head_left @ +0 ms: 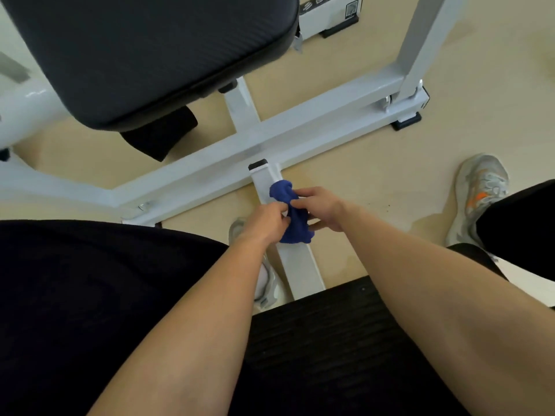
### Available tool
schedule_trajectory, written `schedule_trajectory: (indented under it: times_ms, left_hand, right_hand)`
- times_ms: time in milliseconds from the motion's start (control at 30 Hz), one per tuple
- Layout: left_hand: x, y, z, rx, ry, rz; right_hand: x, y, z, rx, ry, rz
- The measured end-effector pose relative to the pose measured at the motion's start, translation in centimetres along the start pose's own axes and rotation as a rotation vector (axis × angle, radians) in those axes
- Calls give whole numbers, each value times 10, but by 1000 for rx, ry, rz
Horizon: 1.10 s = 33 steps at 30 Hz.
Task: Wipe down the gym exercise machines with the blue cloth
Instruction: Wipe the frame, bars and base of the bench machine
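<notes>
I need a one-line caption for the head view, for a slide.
Left hand and right hand grip a bunched blue cloth at a white frame bar, near a black pad.

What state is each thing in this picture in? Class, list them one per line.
blue cloth: bunched up, held in both hands over the white bar.
left hand: fingers curled, pinching the cloth.
right hand: fingers curled round the cloth.
white bar: black cap on its far end; whether the cloth touches it is unclear.
black pad: mounted on the white frame, untouched.

Blue cloth (289,211), white frame (270,136)
</notes>
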<state>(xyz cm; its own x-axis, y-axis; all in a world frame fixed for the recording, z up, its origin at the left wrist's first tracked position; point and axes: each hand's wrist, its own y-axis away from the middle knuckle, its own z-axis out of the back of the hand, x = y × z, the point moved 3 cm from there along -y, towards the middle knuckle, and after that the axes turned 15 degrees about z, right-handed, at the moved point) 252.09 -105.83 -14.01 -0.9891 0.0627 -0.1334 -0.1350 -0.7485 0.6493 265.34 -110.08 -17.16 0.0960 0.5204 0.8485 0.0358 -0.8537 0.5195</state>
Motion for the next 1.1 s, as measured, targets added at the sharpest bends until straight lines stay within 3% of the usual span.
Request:
schedule_trajectory:
  times_ms: [233, 400, 767, 1100]
  left_hand:
    - [-13, 25, 28, 34, 85, -65]
    - [-33, 53, 51, 66, 47, -96]
    - [-81, 133, 147, -164, -114, -162]
    - [-124, 187, 208, -359, -230, -408]
  right_hand:
    - [30, 25, 11, -133, 93, 85]
    - [80, 66, 27, -95, 495, 166]
    - [196, 177, 85, -290, 931, 294]
    - [266, 264, 112, -450, 1132, 373]
